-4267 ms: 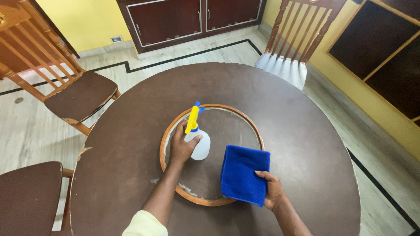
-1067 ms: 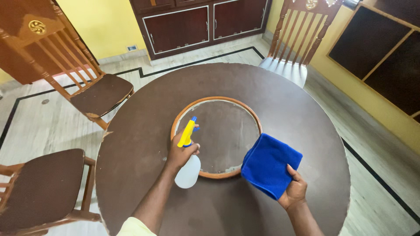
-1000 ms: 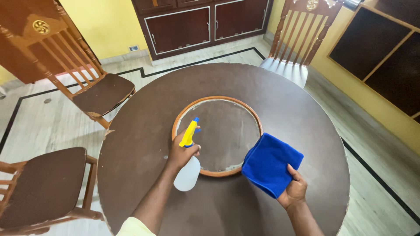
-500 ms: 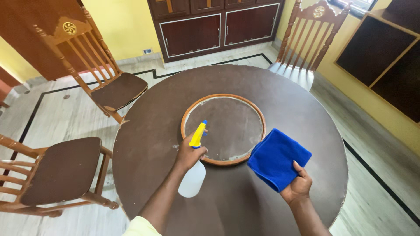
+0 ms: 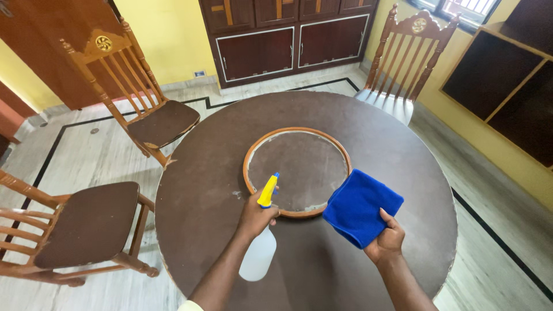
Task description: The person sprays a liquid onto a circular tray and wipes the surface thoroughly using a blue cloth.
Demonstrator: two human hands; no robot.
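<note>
Above the near edge of the round brown table (image 5: 403,173), the left hand (image 5: 256,216) had its grip clamped around the neck of a spray bottle (image 5: 260,250), fingers wrapped just under the yellow trigger head (image 5: 267,191), whose blue nozzle pointed toward the table's middle. The bottle's pale translucent body hung tilted below the hand, clear of the tabletop as far as could be judged. To the right, the right hand (image 5: 387,241) had its grip closed on one corner of a folded blue cloth (image 5: 360,206), the thumb lying on top; the rest of the cloth spread forward and seemed to be lifted off the table, just beside the rim of the inset wooden ring (image 5: 298,170).

That ring framed a round centre panel, which looked dull and patchy, with pale residue along its inner edge. No wet sheen or wipe streaks could be made out on the panel or the surrounding tabletop, so by the look of it both spraying and wiping remained to be done.

Three wooden chairs stood around the table: one with a brown seat (image 5: 86,222) at the near left, another (image 5: 161,124) at the far left, and one with a pale seat (image 5: 389,103) at the far right. Dark cabinets (image 5: 294,40) lined the yellow wall beyond.
</note>
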